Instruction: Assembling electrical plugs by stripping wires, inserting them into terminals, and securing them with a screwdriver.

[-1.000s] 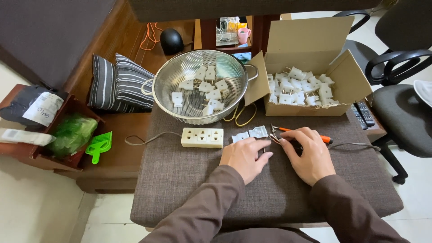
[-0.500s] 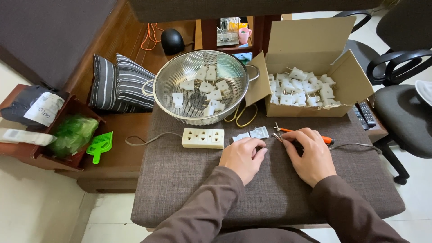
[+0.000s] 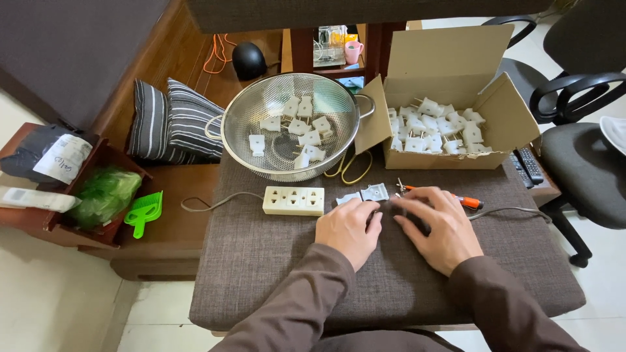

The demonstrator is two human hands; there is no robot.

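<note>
On the grey fabric-topped table [image 3: 261, 261], both hands rest palm-down close together, sleeves in brown. Left hand [image 3: 349, 229] lies with fingers curled loosely, fingertips just beside the white plug parts [image 3: 365, 194] lying in front of it; whether its grip closes on anything cannot be told. Right hand [image 3: 435, 228] is spread flat with fingers pointing left toward the left hand's knuckles, its grip open and holding nothing visible. Just beyond the right hand lie orange-handled pliers [image 3: 443, 194], with a grey cable [image 3: 515, 210] running off to the right. Left of the plug parts sits a cream power strip [image 3: 293, 200]. Farther back stand a metal colander [image 3: 290, 124] and a cardboard box [image 3: 456, 85], each holding white plugs.
</note>
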